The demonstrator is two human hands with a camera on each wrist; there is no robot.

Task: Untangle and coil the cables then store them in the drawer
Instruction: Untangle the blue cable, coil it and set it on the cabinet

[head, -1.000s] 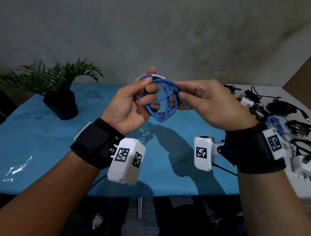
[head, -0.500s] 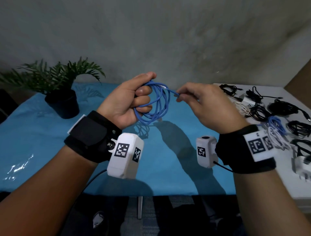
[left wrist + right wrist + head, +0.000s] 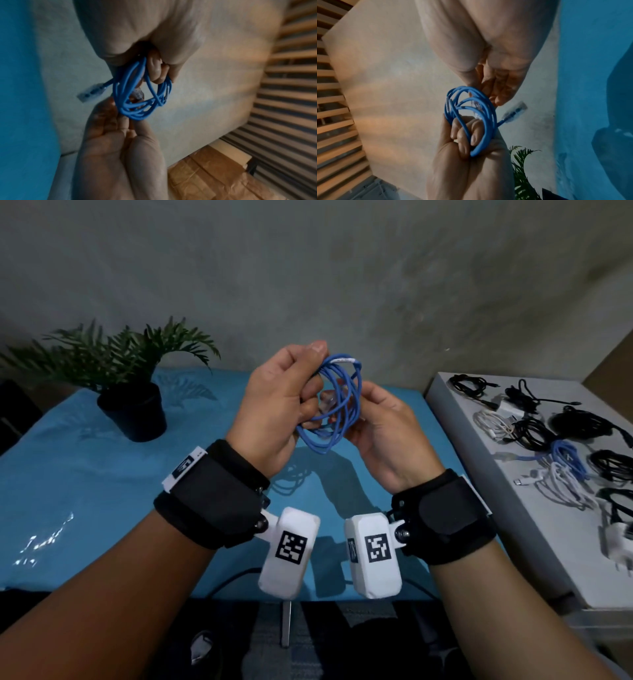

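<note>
Two hands meet above the blue-covered table (image 3: 85,474), shown left to right. At far left stands a potted plant (image 3: 133,392), clear of the work. Next, the left hand (image 3: 274,405) has its fingers (image 3: 462,135) curled through and around the loops of the blue cable (image 3: 337,405), gripping the coil and holding it upright in mid-air between the two hands. Both of the cable's clear plug ends are free: one (image 3: 137,93) lies inside the ring, the other (image 3: 92,92) juts out beyond it. To the right, the right hand (image 3: 383,429) lies palm-up against the lower right of the coil, fingers fairly straight and supporting the loops rather than clamping them. Farther right, a white cabinet top (image 3: 479,460) carries the remaining cables (image 3: 561,453), black, white and blue, some coiled; no drawer is identifiable in any view. The step in hand appears to be securing the coil. To do it well, the left grip should stay firm so that the loops stay even, while the right hand passes a loose end round the bundle and tucks it snugly, without sharply bending the plug.
</note>
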